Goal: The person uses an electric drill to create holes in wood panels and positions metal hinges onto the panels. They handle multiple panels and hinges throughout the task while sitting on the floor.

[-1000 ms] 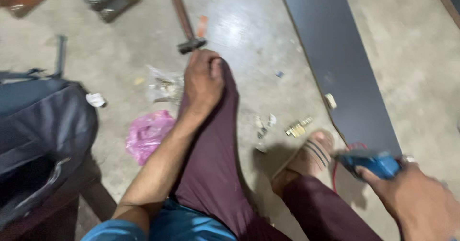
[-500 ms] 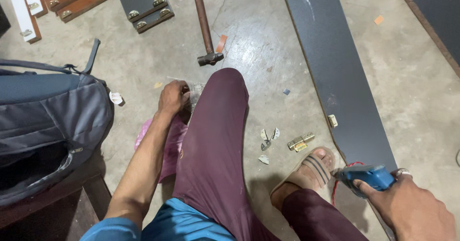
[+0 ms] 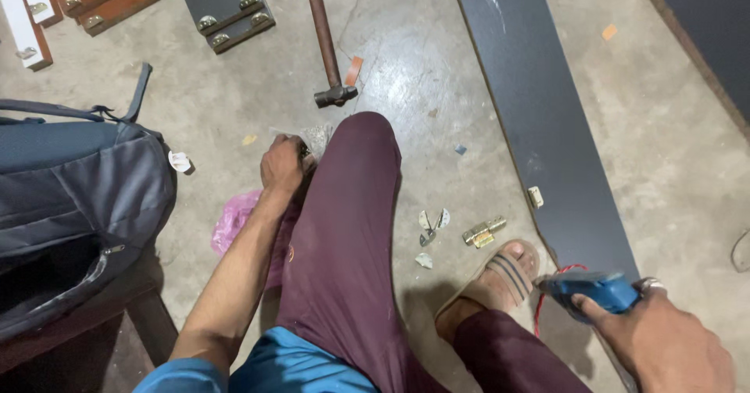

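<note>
The left hand [image 3: 281, 165] reaches down past the raised left knee to the concrete floor [image 3: 406, 80], its fingers curled together onto a small clear plastic packet [image 3: 316, 137] that lies against the maroon trouser leg [image 3: 344, 229]. Whether the fingers grip the packet or only rest on it cannot be told, since the back of the hand hides them. A pink plastic bag [image 3: 233, 219] lies on the floor just beside the forearm, partly under it.

The right hand [image 3: 664, 342], low at the right edge, is clamped around a blue power tool [image 3: 591, 290], fingers wrapped over its body; a thin red cord [image 3: 547, 299] hangs from it. The tool sits over the near end of a long dark grey board [image 3: 547, 127] that runs away up the floor, a small pale fitting [image 3: 535, 197] at its edge.

A sandalled foot [image 3: 500, 280] rests between the knee and the tool. Near it lie brass hinges [image 3: 483, 232] and torn wrapper scraps [image 3: 432, 225]. Farther off, a hammer [image 3: 328, 45] lies beyond the knee. A dark grey backpack [image 3: 74, 198] sits on a wooden stool at the left, and hinged panels [image 3: 223, 6] lie at the top.
</note>
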